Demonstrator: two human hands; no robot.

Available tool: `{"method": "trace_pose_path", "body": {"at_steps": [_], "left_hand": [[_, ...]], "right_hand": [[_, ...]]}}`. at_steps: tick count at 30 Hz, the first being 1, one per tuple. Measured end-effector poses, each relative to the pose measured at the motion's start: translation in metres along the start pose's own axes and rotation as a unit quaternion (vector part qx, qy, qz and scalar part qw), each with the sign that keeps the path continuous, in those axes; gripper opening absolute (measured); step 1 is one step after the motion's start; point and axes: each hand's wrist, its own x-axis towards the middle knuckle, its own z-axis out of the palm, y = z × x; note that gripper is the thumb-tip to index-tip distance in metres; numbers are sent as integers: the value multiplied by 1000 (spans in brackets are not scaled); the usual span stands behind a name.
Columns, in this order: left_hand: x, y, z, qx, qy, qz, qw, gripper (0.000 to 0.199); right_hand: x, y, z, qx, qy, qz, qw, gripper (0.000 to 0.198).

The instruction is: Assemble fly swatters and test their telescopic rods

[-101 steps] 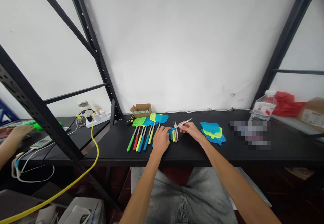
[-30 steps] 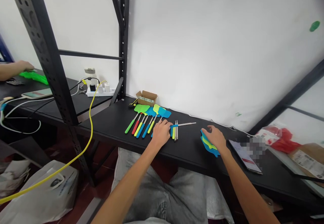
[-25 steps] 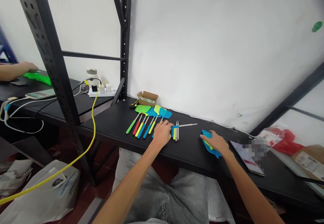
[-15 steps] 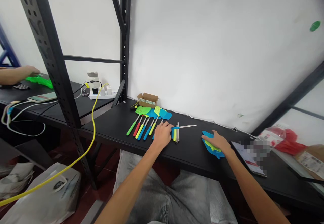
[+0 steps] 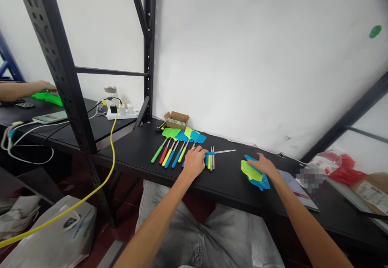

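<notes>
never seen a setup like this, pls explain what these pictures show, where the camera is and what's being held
There is no machine here: a person works bare-handed, and every picture comes from one camera worn on the head, looking forward and down. On the black table are fly swatters in a row, loose metal rods and a cardboard box. The left hand grips another rod by its blue handle. The right hand is on loose swatter heads, blue and yellow-green; its grip is partly hidden. At far left is another person's hand.
</notes>
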Motion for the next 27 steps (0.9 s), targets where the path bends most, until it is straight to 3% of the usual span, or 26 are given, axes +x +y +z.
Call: {"method": "trace_pose_path", "body": {"at_steps": [4, 10, 21, 27], "left_hand": [[0, 1, -3, -5, -3, 0, 1000, 31], [0, 1, -3, 5, -5, 3, 1000, 31], [-1, 0, -2, 5, -2, 4, 1000, 31], [0, 0, -1, 1, 9, -2, 1000, 32]], "right_hand": [[1, -3, -9, 4, -24, 14, 1000, 85], [-2, -11, -19, -60, -26, -15, 998, 60], [-21, -10, -25, -150, 50, -19, 987, 40], [-24, -19, -44, -56, 162, 9, 985, 42]]}}
